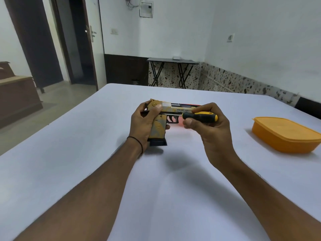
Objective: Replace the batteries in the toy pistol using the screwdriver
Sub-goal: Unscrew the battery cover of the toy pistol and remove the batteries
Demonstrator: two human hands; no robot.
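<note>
Head: left hand (143,122) round toy pistol (179,110); right hand (214,134) round screwdriver (199,117)

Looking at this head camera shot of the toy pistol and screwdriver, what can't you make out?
- Head view, screwdriver tip: hidden by the thumb of the left hand, so any screw is unseen.
- Head view, toy pistol muzzle: behind the right hand.
- Small print on its slide: too small and blurred.
- Head view, orange container: lid on, contents hidden; the right frame edge cuts it off.
</note>
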